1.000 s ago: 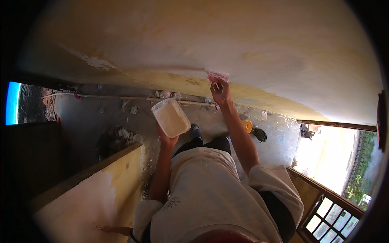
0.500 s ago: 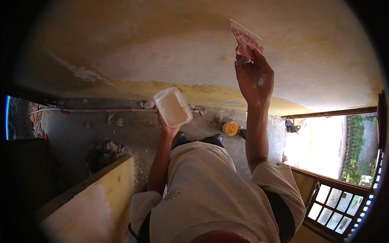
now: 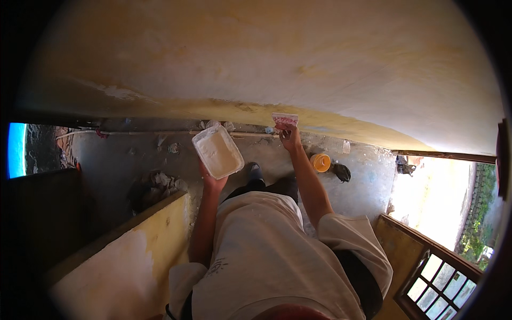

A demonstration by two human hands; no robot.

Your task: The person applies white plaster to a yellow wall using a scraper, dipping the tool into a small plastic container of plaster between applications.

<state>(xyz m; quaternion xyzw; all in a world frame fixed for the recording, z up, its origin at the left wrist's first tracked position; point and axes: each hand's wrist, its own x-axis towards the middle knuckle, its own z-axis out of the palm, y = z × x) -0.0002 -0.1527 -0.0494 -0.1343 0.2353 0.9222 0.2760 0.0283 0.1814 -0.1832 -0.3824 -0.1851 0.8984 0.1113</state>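
Tub (image 3: 231,170) and scraper (image 3: 285,118) held near wall (image 3: 256,64).
Left hand (image 3: 214,180) grasps tub's near end, likely keeping paste (image 3: 217,152) in; right hand (image 3: 290,138) pinches scraper's near edge, apparently leaving far edge free.

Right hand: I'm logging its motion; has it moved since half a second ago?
Yes: the right hand has moved down and left in view, judged against the yellow bucket.

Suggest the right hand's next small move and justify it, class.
Perhaps draw the reddish spreader up along the wall: the right hand grips it, edge toward that patchy surface (contact unclear), while the left hand holds a tub of pale paste.
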